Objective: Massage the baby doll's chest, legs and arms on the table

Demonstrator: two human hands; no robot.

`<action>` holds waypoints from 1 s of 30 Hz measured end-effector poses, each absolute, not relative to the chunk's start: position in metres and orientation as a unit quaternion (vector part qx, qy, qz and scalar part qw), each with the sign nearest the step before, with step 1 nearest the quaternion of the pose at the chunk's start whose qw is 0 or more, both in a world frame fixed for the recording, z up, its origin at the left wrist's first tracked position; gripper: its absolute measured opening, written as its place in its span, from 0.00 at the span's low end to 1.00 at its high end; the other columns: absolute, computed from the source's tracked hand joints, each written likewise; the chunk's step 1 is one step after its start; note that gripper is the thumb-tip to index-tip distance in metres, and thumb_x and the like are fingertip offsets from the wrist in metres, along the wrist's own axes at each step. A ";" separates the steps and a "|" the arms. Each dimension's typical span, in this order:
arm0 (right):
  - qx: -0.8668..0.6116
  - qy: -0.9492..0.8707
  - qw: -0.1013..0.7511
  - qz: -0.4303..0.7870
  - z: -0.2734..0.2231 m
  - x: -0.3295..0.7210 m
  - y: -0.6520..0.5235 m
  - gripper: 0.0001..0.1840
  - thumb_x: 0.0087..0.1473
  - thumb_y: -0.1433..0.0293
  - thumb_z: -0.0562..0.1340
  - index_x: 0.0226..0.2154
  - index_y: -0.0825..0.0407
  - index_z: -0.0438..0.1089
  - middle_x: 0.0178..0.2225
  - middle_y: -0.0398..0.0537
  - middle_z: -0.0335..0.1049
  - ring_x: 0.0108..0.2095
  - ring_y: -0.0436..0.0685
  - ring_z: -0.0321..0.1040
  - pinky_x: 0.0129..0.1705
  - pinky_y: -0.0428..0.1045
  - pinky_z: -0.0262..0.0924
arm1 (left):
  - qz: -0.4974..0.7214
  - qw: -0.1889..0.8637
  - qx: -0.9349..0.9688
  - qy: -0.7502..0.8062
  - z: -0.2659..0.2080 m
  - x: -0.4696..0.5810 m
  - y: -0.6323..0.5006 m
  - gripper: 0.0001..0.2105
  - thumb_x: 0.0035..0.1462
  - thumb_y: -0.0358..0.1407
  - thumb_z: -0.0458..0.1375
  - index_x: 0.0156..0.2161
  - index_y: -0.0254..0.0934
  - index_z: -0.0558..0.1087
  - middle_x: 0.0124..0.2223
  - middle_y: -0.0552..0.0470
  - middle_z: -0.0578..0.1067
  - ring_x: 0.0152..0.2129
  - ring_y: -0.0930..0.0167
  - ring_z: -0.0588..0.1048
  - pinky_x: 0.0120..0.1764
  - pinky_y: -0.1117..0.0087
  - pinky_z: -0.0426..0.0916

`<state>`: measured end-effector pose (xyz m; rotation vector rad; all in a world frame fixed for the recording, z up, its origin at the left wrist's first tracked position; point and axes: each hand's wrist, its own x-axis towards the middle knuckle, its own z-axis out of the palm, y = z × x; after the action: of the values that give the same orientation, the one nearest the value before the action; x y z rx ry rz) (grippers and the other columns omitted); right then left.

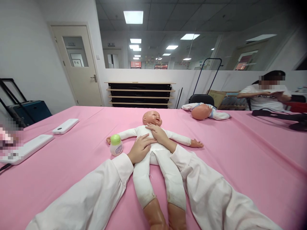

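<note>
A baby doll [145, 174] with a white cloth body lies on its back on the pink-covered table, legs toward me and arms spread. Its head is turned to the right. My left hand [142, 148] rests flat on the doll's belly, fingers stretched out. Higher up, on the chest, lies my right hand [159, 135], also flat with its fingers extended. Neither hand grips anything. By the doll's arm on the left stands a small white bottle [116, 149] with a green cap, close to my left wrist but apart from it.
A second doll [201, 111] in light clothing lies at the table's back right. Two white devices [66, 126] lie on the left. Black straps [279, 115] rest at the right edge, near a seated person [270, 95]. Behind the table are shelves [141, 95] and a chair [201, 98].
</note>
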<state>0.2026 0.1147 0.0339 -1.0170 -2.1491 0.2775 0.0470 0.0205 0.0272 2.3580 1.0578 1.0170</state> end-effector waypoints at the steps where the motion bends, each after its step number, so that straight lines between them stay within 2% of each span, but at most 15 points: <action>1: -0.405 -0.821 0.383 0.125 0.033 0.202 0.114 0.23 0.52 0.79 0.48 0.45 0.53 0.71 0.53 0.46 0.61 0.56 0.55 0.55 0.60 0.55 0.48 | 0.367 0.183 0.828 0.383 0.026 0.047 0.021 0.17 0.58 0.32 0.46 0.49 0.44 0.69 0.56 0.55 0.66 0.59 0.65 0.54 0.60 0.52 0.46; 3: -0.418 -0.788 0.424 0.156 0.034 0.201 0.109 0.22 0.51 0.79 0.48 0.42 0.53 0.72 0.50 0.45 0.65 0.53 0.53 0.60 0.58 0.53 0.53 | 0.396 0.182 0.809 0.394 0.025 0.048 0.021 0.16 0.57 0.32 0.47 0.48 0.42 0.70 0.57 0.53 0.65 0.58 0.66 0.57 0.59 0.54 0.49; 5: -0.432 -0.754 0.465 0.170 0.035 0.201 0.104 0.20 0.49 0.80 0.49 0.36 0.54 0.74 0.44 0.46 0.70 0.47 0.53 0.66 0.54 0.51 0.58 | 0.436 0.170 0.787 0.402 0.023 0.048 0.020 0.14 0.56 0.31 0.48 0.46 0.39 0.71 0.54 0.51 0.68 0.54 0.67 0.62 0.57 0.58 0.55; 8: -0.431 -0.729 0.510 0.150 0.036 0.202 0.100 0.16 0.45 0.81 0.50 0.25 0.55 0.72 0.33 0.47 0.73 0.39 0.53 0.70 0.46 0.50 0.64 | 0.485 0.125 0.766 0.402 0.022 0.048 0.018 0.13 0.52 0.25 0.48 0.39 0.37 0.72 0.43 0.49 0.75 0.45 0.68 0.69 0.50 0.62 0.63; 10: -0.388 -0.750 0.514 0.148 0.036 0.203 0.098 0.15 0.43 0.82 0.50 0.21 0.55 0.70 0.31 0.46 0.73 0.37 0.53 0.70 0.43 0.49 0.64 | 0.499 0.089 0.767 0.393 0.022 0.048 0.015 0.13 0.49 0.23 0.47 0.34 0.36 0.72 0.36 0.49 0.75 0.38 0.69 0.72 0.43 0.64 0.67; 14: -0.258 -0.851 0.427 0.164 0.040 0.202 0.093 0.20 0.43 0.82 0.48 0.29 0.54 0.73 0.34 0.44 0.73 0.41 0.51 0.69 0.48 0.49 0.62 | 0.510 0.053 0.795 0.323 0.021 0.046 0.013 0.12 0.47 0.22 0.47 0.28 0.36 0.71 0.31 0.50 0.75 0.32 0.70 0.72 0.36 0.66 0.67; 18: -0.217 -0.922 0.308 0.090 0.051 0.199 0.087 0.23 0.46 0.82 0.49 0.37 0.50 0.74 0.42 0.43 0.71 0.48 0.52 0.64 0.56 0.54 0.53 | 0.506 0.047 0.822 0.258 0.021 0.045 0.011 0.11 0.48 0.23 0.47 0.27 0.37 0.71 0.31 0.50 0.75 0.31 0.71 0.72 0.36 0.68 0.68; 20: -0.224 -0.932 0.277 0.069 0.054 0.199 0.087 0.24 0.47 0.82 0.49 0.40 0.49 0.73 0.44 0.42 0.69 0.51 0.53 0.62 0.58 0.56 0.50 | 0.492 0.052 0.832 0.251 0.023 0.046 0.011 0.12 0.49 0.23 0.47 0.29 0.37 0.72 0.32 0.50 0.74 0.32 0.71 0.72 0.37 0.68 0.68; 23: -0.259 -0.923 0.280 0.051 0.052 0.200 0.093 0.23 0.49 0.79 0.50 0.42 0.48 0.72 0.47 0.42 0.67 0.53 0.54 0.59 0.59 0.58 0.47 | 0.464 0.097 0.841 0.260 0.025 0.047 0.015 0.14 0.50 0.24 0.46 0.35 0.37 0.73 0.37 0.49 0.75 0.38 0.71 0.71 0.43 0.66 0.67; 27: -0.313 -0.877 0.357 0.074 0.042 0.202 0.101 0.22 0.50 0.77 0.48 0.42 0.52 0.72 0.49 0.45 0.66 0.54 0.55 0.58 0.59 0.56 0.50 | 0.431 0.153 0.826 0.330 0.021 0.046 0.024 0.15 0.56 0.29 0.46 0.44 0.39 0.72 0.49 0.50 0.71 0.52 0.67 0.64 0.56 0.58 0.56; 30: -0.350 -0.827 0.421 0.125 0.038 0.205 0.097 0.23 0.47 0.78 0.48 0.38 0.55 0.74 0.45 0.47 0.69 0.52 0.54 0.61 0.57 0.54 0.54 | 0.422 0.159 0.804 0.387 0.019 0.044 0.022 0.15 0.58 0.31 0.46 0.48 0.39 0.70 0.54 0.51 0.67 0.55 0.68 0.60 0.58 0.58 0.53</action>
<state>0.2053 0.0968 0.0379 -0.8777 -2.0718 0.3133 0.0436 0.0220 0.0194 2.2995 1.1065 1.2057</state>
